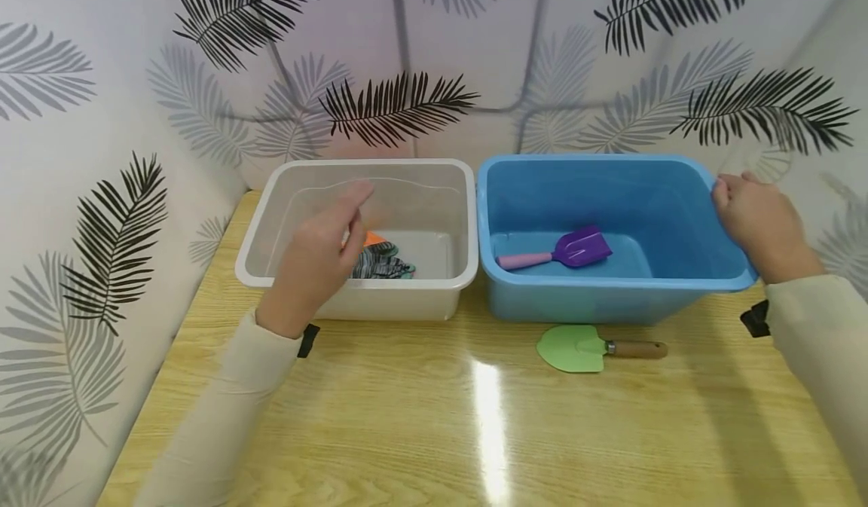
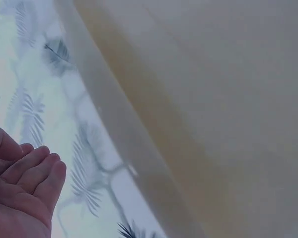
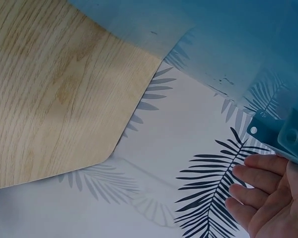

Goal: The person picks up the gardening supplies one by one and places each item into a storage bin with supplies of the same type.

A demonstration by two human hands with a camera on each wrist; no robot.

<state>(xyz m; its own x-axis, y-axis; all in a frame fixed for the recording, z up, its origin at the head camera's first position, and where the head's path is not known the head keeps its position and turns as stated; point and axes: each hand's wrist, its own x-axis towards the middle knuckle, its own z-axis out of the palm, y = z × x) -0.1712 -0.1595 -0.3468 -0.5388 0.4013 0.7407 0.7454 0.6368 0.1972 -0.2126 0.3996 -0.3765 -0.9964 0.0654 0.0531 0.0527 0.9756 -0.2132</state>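
Note:
My left hand (image 1: pixel 313 255) hovers over the white bin (image 1: pixel 400 285), its fingers loosely bent and holding nothing. Below it inside the bin lie a black-and-grey striped fabric item (image 1: pixel 380 264) and something orange (image 1: pixel 373 239), partly covered by the hand. The left wrist view shows the fingers (image 2: pixel 49 183) beside the bin's pale wall. My right hand (image 1: pixel 762 221) grips the right-end rim of the blue bin (image 1: pixel 597 303), with its fingers (image 3: pixel 258 183) at the outside under the rim. A purple toy shovel (image 1: pixel 582 248) with a pink handle lies in the blue bin.
A green hand trowel (image 1: pixel 573 349) with a wooden handle lies on the wooden table (image 1: pixel 407 409) in front of the blue bin. The two bins stand side by side, against a leaf-patterned curtain (image 1: pixel 434 47) at the back.

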